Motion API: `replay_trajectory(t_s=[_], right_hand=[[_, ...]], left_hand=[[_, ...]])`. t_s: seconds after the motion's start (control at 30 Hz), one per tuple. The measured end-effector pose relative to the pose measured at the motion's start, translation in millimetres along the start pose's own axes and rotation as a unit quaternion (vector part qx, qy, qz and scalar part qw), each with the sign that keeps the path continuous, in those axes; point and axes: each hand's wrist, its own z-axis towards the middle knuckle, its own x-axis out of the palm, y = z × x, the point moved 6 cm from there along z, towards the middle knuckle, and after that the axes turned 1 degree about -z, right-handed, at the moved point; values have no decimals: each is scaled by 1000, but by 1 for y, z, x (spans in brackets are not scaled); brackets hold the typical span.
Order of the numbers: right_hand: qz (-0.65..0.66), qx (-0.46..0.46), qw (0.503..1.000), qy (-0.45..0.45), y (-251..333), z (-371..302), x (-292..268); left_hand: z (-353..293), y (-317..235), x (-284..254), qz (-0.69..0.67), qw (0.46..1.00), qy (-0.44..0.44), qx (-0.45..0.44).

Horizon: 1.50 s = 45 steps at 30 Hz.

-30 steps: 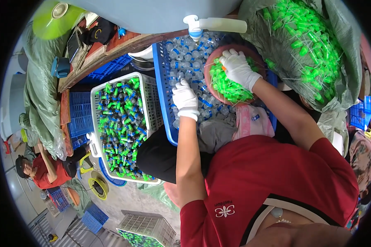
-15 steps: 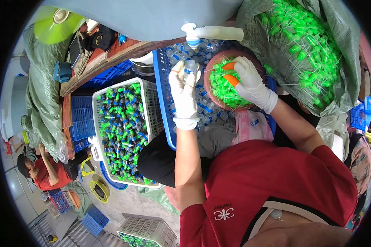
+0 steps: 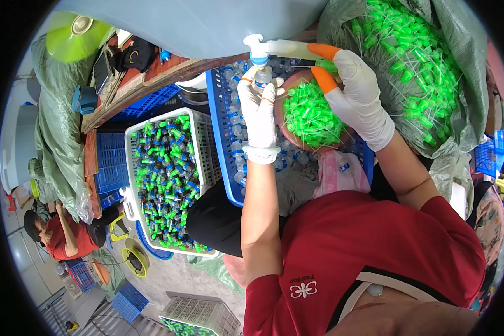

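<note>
My gloved left hand [image 3: 259, 115] grips a small clear bottle [image 3: 263, 77] with a blue band, upright just below a white tap [image 3: 257, 49] on a big grey-blue tank. My right hand [image 3: 359, 92], gloved with orange covers on thumb and finger, pinches a green pump cap [image 3: 328, 66] with a thin tube pointing left toward the bottle. Below the right hand, a pink bowl [image 3: 281, 119] holds a heap of green pump caps [image 3: 313, 115]. The bowl sits in a blue crate [image 3: 223, 145] of loose clear bottles.
Left of the crate stands a white basket [image 3: 204, 148] full of capped bottles. A green sack [image 3: 375, 84] with more pump caps lies at the upper right. A wooden table [image 3: 168, 70] is at upper left. Another person [image 3: 67, 235] sits at far left.
My right hand has risen out of the bowl with a green pump cap. The left hand has lifted the bottle slightly up and right, under the tap.
</note>
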Motion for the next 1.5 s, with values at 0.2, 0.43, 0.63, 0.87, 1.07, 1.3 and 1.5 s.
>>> replay_trajectory(t_s=[0.2, 0.43, 0.63, 0.87, 1.07, 1.3, 1.5], right_hand=[[-35, -47, 998, 3, -1, 1, 2], [-9, -38, 999, -30, -5, 0, 3], [-4, -45, 998, -33, -4, 0, 3], [-1, -27, 999, -31, -7, 0, 4], [-5, -39, 999, -31, -6, 1, 3], [48, 1, 998, -51, 4, -5, -4], [-26, -61, 997, 46, 2, -27, 19]], left_hand=[[2, 4, -5, 17, 1000, -9, -2], [0, 3, -4, 14, 1000, -15, -5], [1, 4, -5, 17, 1000, -20, -8], [1, 3, -4, 14, 1000, -20, -3], [1, 3, -4, 11, 1000, -26, -8], [-2, 10, -14, 47, 999, -21, -13], [-33, 18, -11, 99, 994, 48, -22]])
